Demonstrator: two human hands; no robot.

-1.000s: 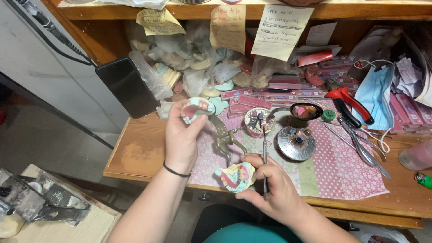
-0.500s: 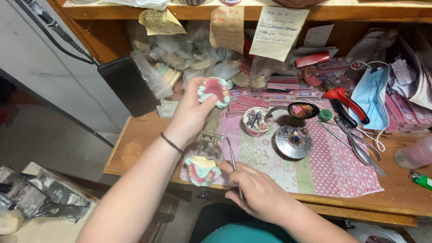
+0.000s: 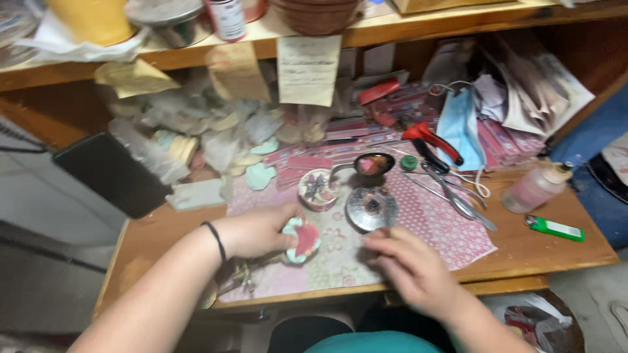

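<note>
Pink-and-teal denture model (image 3: 301, 239) sits in the left hand (image 3: 258, 230), whose fingers close around it above the near edge of the wooden worktop (image 3: 523, 245). Right hand (image 3: 409, 268) hovers just right of it, blurred; its grip I cannot tell.

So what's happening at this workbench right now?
A person sits at a cluttered wooden bench. Their left hand holds a pink-and-teal dental model just above a patterned pink cloth. Their right hand rests on the cloth beside a round metal dish; it is blurred, so whether it holds anything is unclear. Scissors, a green lighter and a small bottle lie to the right.
</note>
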